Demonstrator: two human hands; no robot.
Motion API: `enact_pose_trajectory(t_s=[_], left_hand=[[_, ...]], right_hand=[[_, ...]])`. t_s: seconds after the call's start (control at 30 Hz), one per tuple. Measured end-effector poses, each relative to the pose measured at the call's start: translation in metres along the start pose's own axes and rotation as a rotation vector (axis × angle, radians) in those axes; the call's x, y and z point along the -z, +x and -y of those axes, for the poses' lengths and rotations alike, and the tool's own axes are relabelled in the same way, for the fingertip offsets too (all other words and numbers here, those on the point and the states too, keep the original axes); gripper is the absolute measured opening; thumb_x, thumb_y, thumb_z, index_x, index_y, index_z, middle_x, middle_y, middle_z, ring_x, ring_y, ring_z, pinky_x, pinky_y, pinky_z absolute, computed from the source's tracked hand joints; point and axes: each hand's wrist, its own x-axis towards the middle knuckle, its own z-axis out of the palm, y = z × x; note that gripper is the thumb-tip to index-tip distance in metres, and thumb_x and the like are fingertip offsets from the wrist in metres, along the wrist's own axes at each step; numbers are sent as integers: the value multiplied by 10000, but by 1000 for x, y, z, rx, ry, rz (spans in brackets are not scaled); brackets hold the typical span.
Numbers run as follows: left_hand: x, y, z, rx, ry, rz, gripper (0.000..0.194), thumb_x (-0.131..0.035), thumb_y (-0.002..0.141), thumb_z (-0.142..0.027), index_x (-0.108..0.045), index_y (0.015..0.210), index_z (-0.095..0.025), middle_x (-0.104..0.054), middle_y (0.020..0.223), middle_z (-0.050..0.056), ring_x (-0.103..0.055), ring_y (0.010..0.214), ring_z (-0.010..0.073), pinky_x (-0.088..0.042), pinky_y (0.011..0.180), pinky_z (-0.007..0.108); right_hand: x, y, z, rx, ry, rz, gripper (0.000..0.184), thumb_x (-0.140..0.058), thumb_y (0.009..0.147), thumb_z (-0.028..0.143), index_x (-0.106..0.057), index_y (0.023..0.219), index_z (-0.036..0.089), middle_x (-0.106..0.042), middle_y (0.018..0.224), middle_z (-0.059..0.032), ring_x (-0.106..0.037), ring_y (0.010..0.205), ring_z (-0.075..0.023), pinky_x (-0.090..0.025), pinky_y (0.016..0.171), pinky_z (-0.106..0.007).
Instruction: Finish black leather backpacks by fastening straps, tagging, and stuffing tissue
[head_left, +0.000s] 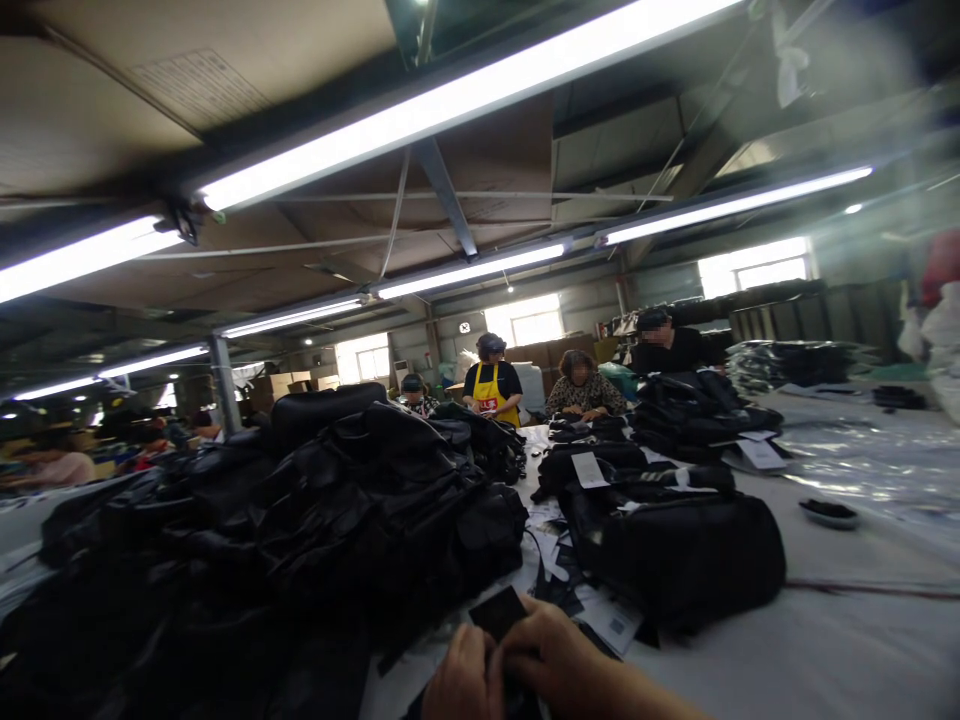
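At the bottom edge, my left hand (463, 678) and my right hand (555, 655) meet with fingers curled round a small flat black piece (498, 612) whose top sticks up between them. Both hands are closed on it. A big heap of black bags (300, 530) rises just to the left of the hands. A filled black bag (686, 555) lies on the white table (825, 640) to the right, with white paper tags (611, 622) beside it.
Several other people work at the table's far end, one wearing a yellow apron (491, 392). More black bag piles (694, 405) and clear plastic sheeting (862, 450) lie on the right. A small dark dish (828, 513) sits alone. Tube lights hang overhead.
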Motion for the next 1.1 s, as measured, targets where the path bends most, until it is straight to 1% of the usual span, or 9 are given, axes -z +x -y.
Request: enact_pose_trajectory(t_s=[0.37, 0.47, 0.53, 0.63, 0.7, 0.8, 0.9, 1.0, 1.1], left_hand=[[30, 0, -3, -99, -20, 237, 271, -360, 932, -170, -627, 914, -209, -666, 948, 77, -674, 813, 182, -467, 689, 247], [35, 1, -8, -110, -181, 285, 213, -405, 897, -185, -616, 875, -196, -658, 941, 85, -657, 820, 194, -467, 723, 266], [35, 2, -11, -25, -421, 373, 194, -424, 909, -269, -578, 822, -190, -633, 784, 55, -632, 728, 183, -466, 690, 270], [33, 4, -10, 237, -797, 594, 265, -439, 907, -420, -527, 813, -189, -551, 599, -24, -503, 476, 113, -370, 489, 220], [32, 4, -9, 352, -948, 717, 281, -479, 868, -448, -542, 849, -175, -590, 617, -23, -450, 410, 77, -272, 413, 191], [34, 2, -8, 403, -1046, 796, 337, -525, 822, -398, -605, 1009, -130, -660, 666, 12, -499, 402, 73, -244, 377, 169], [35, 1, -7, 458, -1098, 718, 528, -539, 839, -427, -586, 1244, -91, -603, 560, -27, -516, 375, 91, -306, 363, 170], [29, 2, -4, 551, -1116, 502, 639, -590, 843, -480, -556, 1341, -81, -574, 521, -41, -484, 358, 81, -326, 369, 173], [21, 5, 2, 599, -1108, 264, 674, -710, 782, -450, -575, 1339, -95, -705, 738, 48, -461, 400, 46, -343, 397, 174]], right_hand=[[0, -10, 14, -138, -246, -39, 174, -581, 768, 162, -755, 769, 182, -681, 939, -75, -625, 809, -192, -462, 751, -261], [3, -12, 17, -187, -294, -79, 151, -591, 767, 177, -740, 748, 181, -675, 912, -80, -624, 823, -201, -458, 764, -268], [5, -12, 17, -214, -302, -96, 157, -588, 776, 192, -737, 727, 188, -678, 893, -72, -624, 802, -191, -459, 745, -259], [7, -12, 15, -218, -278, -109, 152, -598, 763, 197, -740, 706, 198, -689, 860, -53, -625, 762, -177, -462, 711, -246], [6, -13, 12, -209, -240, -120, 155, -598, 752, 179, -745, 708, 202, -697, 825, -46, -630, 759, -180, -473, 723, -256], [5, -16, 6, -190, -148, -141, 193, -564, 802, 183, -750, 759, 209, -715, 782, -36, -651, 783, -192, -496, 836, -310], [4, -17, -2, -167, -50, -169, 299, -474, 891, 220, -723, 1055, 206, -737, 1034, -71, -665, 988, -223, -491, 954, -373], [2, -19, -12, -182, 24, -258, 545, -473, 892, 233, -458, 1437, 223, -593, 1368, -98, -549, 1258, -246, -431, 1066, -444], [0, -20, -20, -207, 26, -372, 733, -538, 868, 270, -248, 1540, 242, -469, 1491, -108, -463, 1345, -267, -385, 1105, -492]])
